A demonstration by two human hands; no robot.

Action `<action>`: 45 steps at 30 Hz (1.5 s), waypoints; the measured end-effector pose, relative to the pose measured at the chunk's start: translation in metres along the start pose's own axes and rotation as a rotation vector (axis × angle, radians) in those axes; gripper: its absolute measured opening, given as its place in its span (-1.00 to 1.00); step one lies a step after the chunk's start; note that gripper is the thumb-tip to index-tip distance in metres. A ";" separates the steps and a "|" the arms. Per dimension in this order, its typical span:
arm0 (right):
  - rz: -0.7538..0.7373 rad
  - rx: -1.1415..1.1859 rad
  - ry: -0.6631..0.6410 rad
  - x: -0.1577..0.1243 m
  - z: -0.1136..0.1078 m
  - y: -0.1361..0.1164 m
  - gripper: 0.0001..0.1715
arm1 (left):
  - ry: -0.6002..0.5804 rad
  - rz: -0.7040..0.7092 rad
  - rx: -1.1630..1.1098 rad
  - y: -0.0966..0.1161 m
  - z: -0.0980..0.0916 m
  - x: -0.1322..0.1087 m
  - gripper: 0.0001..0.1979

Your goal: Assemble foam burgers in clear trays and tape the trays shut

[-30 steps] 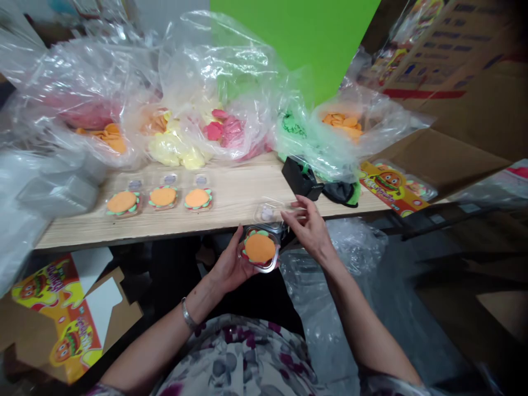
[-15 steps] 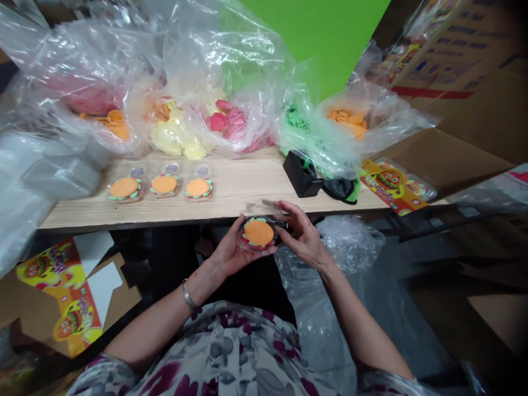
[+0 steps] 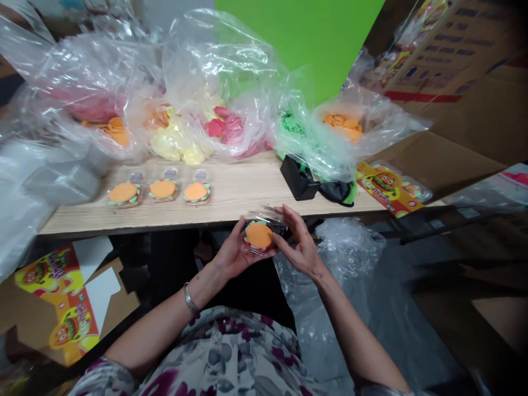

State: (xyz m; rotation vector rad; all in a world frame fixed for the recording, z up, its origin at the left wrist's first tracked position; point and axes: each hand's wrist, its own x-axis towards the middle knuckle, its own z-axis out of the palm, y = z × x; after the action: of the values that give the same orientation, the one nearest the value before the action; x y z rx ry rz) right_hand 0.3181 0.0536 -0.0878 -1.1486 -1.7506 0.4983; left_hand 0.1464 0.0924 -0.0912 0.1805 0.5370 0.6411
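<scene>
A gummy burger [image 3: 258, 235] with an orange bun top and green and red layers lies in a clear plastic clamshell box [image 3: 248, 250], just off the table's front edge. My left hand [image 3: 231, 252] cups the box from the left and below. On the other side, my right hand [image 3: 300, 246] has its thumb at the burger's right edge and its upper fingers by the box's raised clear lid [image 3: 268, 214]. Three similar burgers [image 3: 122, 193] [image 3: 163, 189] [image 3: 197, 192] sit in open boxes on the table, to the left.
Plastic bags of yellow [image 3: 177, 140], pink [image 3: 226, 126], green [image 3: 295, 124] and orange [image 3: 342, 124] pieces line the table's back. Stacked clear boxes [image 3: 64, 179] stand left, a black tape dispenser [image 3: 299, 179] right of centre. Printed cartons [image 3: 66, 297] [image 3: 388, 187] flank me.
My right thumb has come in closer to the burger's right edge. The view has shifted slightly; both hands stay at the box, and the table's boxes stay put.
</scene>
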 end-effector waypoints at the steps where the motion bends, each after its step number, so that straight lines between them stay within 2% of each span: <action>1: -0.002 0.009 -0.021 -0.001 -0.002 -0.001 -0.29 | -0.004 0.003 0.002 0.000 0.000 0.001 -0.52; 6: -0.127 -0.078 -0.103 -0.009 -0.005 -0.003 -0.27 | -0.031 0.019 0.034 0.002 -0.002 0.006 -0.39; 11: -0.244 -0.149 -0.160 -0.022 0.001 0.002 -0.25 | -0.150 -0.018 -0.003 0.000 -0.004 0.008 -0.31; 13: -0.257 -0.201 -0.163 -0.031 0.001 0.002 -0.26 | -0.175 -0.035 0.021 -0.002 -0.006 0.006 -0.41; 15: -0.235 -0.230 -0.191 -0.040 -0.002 -0.002 -0.31 | -0.167 -0.047 0.122 -0.004 -0.010 0.003 -0.63; 16: -0.212 -0.220 -0.218 -0.045 -0.005 -0.005 -0.36 | -0.162 -0.045 0.197 -0.006 -0.013 0.001 -0.72; 18: -0.104 -0.167 -0.255 -0.051 -0.010 -0.010 -0.47 | -0.174 -0.053 0.381 -0.009 -0.019 -0.003 -0.73; 23: 0.448 0.087 -0.115 -0.053 -0.005 -0.003 -0.59 | -0.300 -0.149 0.782 -0.014 -0.032 -0.004 -0.61; 26: 0.709 0.336 -0.144 -0.053 0.006 0.012 -0.60 | -0.358 -0.210 0.923 -0.017 -0.038 0.000 -0.57; 28: 0.817 0.483 -0.149 -0.056 0.011 0.019 -0.59 | -0.351 -0.202 0.993 -0.019 -0.044 0.001 -0.51; 31: 0.913 0.597 -0.119 -0.065 0.014 0.024 -0.57 | -0.178 -0.026 1.097 -0.024 -0.055 -0.005 -0.44; 33: 0.953 0.630 -0.085 -0.072 0.015 0.024 -0.56 | -0.052 0.141 1.149 -0.027 -0.062 -0.011 -0.49; 35: 0.973 0.665 -0.067 -0.076 0.015 0.022 -0.58 | 0.003 0.222 1.151 -0.030 -0.066 -0.017 -0.62; 38: 0.973 0.704 -0.054 -0.080 0.018 0.018 -0.62 | 0.038 0.198 1.108 -0.032 -0.067 -0.022 -0.76; 42: 0.986 0.733 -0.032 -0.087 0.022 0.018 -0.65 | 0.121 0.169 1.042 -0.037 -0.064 -0.024 -0.79; 45: 1.011 0.755 -0.032 -0.095 0.026 0.020 -0.66 | 0.128 0.139 1.031 -0.042 -0.068 -0.023 -0.78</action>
State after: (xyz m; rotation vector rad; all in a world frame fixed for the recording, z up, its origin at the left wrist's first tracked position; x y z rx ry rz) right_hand 0.3153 -0.0157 -0.1609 -1.3572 -0.7223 1.6092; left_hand 0.1166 0.0449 -0.1529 1.1586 0.9511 0.4594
